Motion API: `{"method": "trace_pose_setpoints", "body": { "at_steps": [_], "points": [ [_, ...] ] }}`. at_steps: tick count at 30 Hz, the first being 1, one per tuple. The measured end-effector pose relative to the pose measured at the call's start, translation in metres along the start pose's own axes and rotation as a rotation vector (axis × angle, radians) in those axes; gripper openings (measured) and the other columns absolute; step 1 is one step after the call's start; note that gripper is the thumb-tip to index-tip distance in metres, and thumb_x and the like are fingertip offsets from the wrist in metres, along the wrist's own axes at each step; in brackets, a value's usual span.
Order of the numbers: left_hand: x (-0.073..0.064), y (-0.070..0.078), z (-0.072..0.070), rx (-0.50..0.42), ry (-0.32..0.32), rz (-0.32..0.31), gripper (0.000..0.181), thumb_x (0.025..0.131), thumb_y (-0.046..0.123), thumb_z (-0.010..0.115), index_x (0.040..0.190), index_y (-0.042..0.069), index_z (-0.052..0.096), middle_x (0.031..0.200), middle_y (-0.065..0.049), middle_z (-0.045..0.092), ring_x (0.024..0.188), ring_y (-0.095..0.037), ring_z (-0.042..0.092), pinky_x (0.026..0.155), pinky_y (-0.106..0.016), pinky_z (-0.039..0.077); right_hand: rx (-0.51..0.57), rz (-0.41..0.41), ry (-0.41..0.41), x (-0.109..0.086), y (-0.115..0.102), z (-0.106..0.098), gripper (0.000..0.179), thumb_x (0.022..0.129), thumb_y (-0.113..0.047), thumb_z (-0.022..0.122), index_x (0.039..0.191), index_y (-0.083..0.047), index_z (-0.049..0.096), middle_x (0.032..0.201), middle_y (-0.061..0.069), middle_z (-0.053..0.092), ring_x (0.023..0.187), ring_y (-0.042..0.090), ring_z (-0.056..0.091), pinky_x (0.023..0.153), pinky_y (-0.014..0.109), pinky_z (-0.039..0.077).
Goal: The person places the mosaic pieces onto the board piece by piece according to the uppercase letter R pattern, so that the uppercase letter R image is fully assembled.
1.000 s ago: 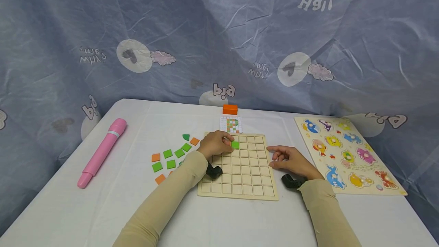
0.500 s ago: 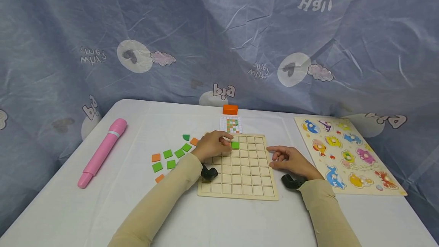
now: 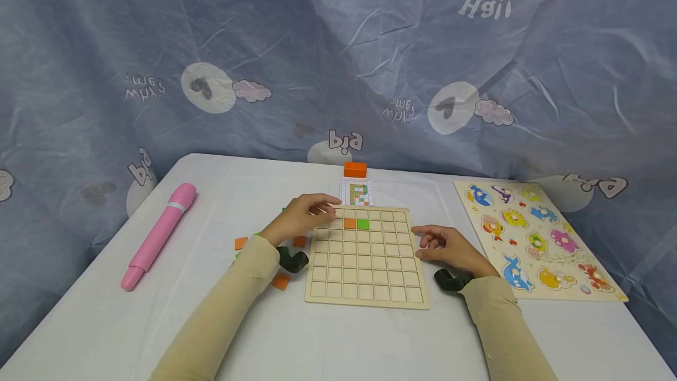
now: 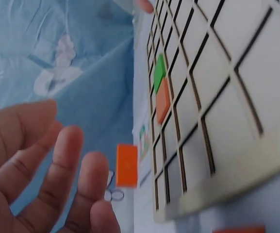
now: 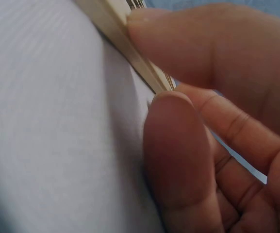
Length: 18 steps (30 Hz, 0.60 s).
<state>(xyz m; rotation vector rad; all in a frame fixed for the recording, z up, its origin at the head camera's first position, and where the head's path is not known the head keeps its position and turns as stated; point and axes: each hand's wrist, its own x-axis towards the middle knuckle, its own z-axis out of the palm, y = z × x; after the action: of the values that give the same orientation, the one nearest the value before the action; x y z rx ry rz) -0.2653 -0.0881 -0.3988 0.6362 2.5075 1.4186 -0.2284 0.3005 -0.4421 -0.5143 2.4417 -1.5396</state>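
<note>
A wooden grid board [image 3: 350, 293] lies flat in the middle of the table. In its second row from the back, an orange square tile [image 3: 349, 223] sits in a cell beside a green square tile [image 3: 362, 224]. My left hand [image 3: 298, 216] hovers over the board's back left corner, fingers loosely bent and holding nothing. The left wrist view shows its fingers [image 4: 67, 155] apart from the tiles. My right hand [image 3: 449, 247] rests at the board's right edge. In the right wrist view, its thumb [image 5: 193, 41] touches the wooden rim.
Loose orange tiles [image 3: 281, 280] and green ones lie left of the board, partly hidden by the left arm. A pattern card [image 3: 357, 193] and an orange block [image 3: 355, 170] are behind the board. A pink stick [image 3: 158, 237] lies left; an animal puzzle board [image 3: 576, 272] lies right.
My left hand has let go of the orange tile beside the green one and drawn back to the left, uncovering it. My right hand has stayed put.
</note>
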Motion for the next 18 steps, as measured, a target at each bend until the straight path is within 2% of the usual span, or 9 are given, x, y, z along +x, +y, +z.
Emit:
{"method": "trace_pose_setpoints", "body": {
  "at_steps": [3,9,14,18],
  "points": [
    [-0.004,-0.006,-0.01,-0.018,0.004,0.014,0.037,0.107,0.018,0.07,0.143,0.008,0.07,0.128,-0.015,0.075,0.115,-0.027,0.068,0.104,-0.047,0.053,-0.001,0.003,0.003,0.0,0.001,0.0,0.056,0.092,0.004,0.08,0.142,0.017,0.058,0.097,0.01,0.064,0.078,0.01,0.056,0.069,0.021,0.048],
    [-0.009,-0.02,-0.027,-0.114,0.028,-0.028,0.039,0.108,0.017,0.069,0.146,0.006,0.067,0.135,-0.018,0.071,0.111,-0.038,0.069,0.091,-0.052,0.059,-0.011,0.027,0.012,0.001,0.0,0.0,0.058,0.091,0.003,0.082,0.142,0.017,0.058,0.097,0.01,0.063,0.079,0.01,0.056,0.07,0.02,0.048],
    [-0.011,-0.034,-0.037,-0.116,0.062,-0.042,0.043,0.108,0.023,0.07,0.147,0.005,0.066,0.135,-0.014,0.07,0.115,-0.032,0.068,0.1,-0.047,0.056,-0.011,0.023,0.01,0.001,0.0,0.001,0.058,0.091,0.003,0.082,0.142,0.017,0.058,0.097,0.011,0.064,0.078,0.01,0.056,0.07,0.021,0.048],
    [-0.012,-0.045,-0.043,-0.118,0.083,-0.045,0.045,0.108,0.025,0.07,0.148,0.005,0.065,0.137,-0.014,0.07,0.121,-0.03,0.066,0.107,-0.049,0.051,-0.004,0.023,0.007,0.001,0.0,0.001,0.058,0.091,0.003,0.081,0.142,0.017,0.058,0.097,0.011,0.064,0.078,0.01,0.055,0.07,0.021,0.048]
  ]
}}
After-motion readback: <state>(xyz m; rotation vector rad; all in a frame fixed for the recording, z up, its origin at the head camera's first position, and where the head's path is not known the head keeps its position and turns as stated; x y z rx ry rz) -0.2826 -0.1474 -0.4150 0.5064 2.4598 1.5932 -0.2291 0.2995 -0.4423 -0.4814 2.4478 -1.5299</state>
